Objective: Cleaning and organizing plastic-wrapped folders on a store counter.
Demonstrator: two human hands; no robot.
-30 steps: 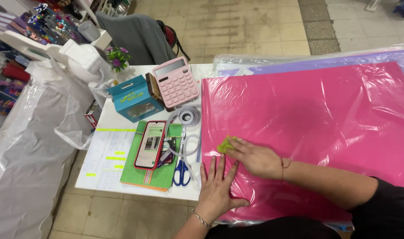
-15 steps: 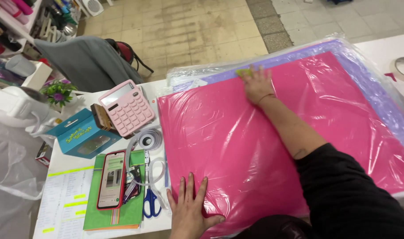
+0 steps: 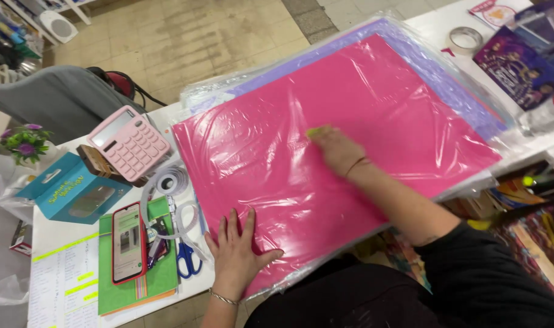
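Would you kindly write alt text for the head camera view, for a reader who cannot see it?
A person's left hand lies flat on a large pink sheet wrapped in clear plastic, while the right hand presses something small and yellow-green onto its middle. To the left lie a pink calculator, blue-handled scissors and a red phone.

One head-worn camera looks steeply down from above the near edge of the desk (image 3: 64, 243), facing away from the person toward the far floor, close over both arms; the picture is tilted, the desk's right end running upward

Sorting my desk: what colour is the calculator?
Pink calculator, clearest in the head view.
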